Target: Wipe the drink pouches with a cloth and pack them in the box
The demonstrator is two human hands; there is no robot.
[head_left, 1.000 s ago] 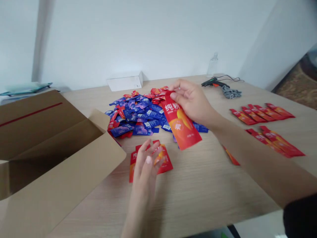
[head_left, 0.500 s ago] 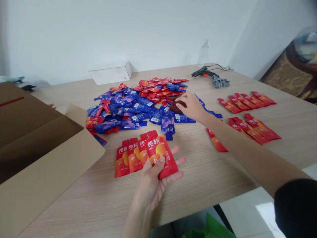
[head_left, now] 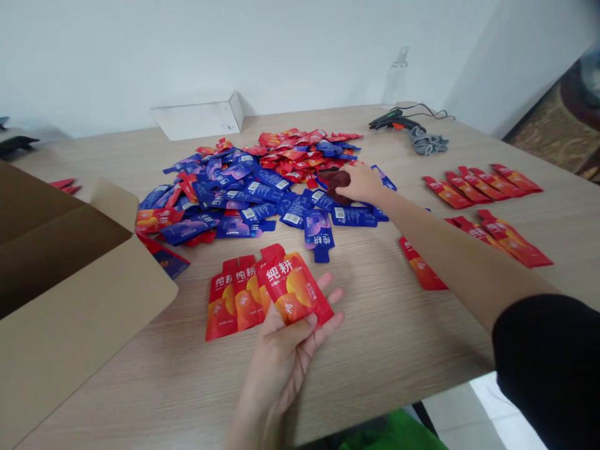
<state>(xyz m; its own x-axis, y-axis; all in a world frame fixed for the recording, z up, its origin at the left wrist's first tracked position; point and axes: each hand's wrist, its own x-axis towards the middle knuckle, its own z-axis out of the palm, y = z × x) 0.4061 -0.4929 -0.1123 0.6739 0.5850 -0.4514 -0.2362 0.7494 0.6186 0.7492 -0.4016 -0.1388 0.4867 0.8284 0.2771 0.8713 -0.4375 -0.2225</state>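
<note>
My left hand point(head_left: 284, 356) grips a red pouch point(head_left: 297, 290) with orange fruit printed on it, thumb on the front and fingers spread behind. Just left of it, overlapping red pouches point(head_left: 222, 306) lie in a row on the table, partly covered by the held one. Farther off, my right hand point(head_left: 363, 183) is closed on a dark maroon cloth point(head_left: 338, 185) at the right side of a heap of blue pouches point(head_left: 260, 194) and red pouches point(head_left: 293, 147). Its fingertips are partly hidden against the cloth.
An open cardboard box point(head_left: 89, 294) stands at the left. Two rows of red pouches point(head_left: 482, 185) lie at the right, the nearer one partly behind my right forearm. At the back are a white box point(head_left: 199, 119), a glue gun point(head_left: 396, 119), grey cloth point(head_left: 427, 142) and a clear bottle point(head_left: 396, 78).
The view has shifted a little. The pouch in my left hand has tilted further left over the row. My right hand has moved lower onto the maroon cloth, its fingers flatter over it.
</note>
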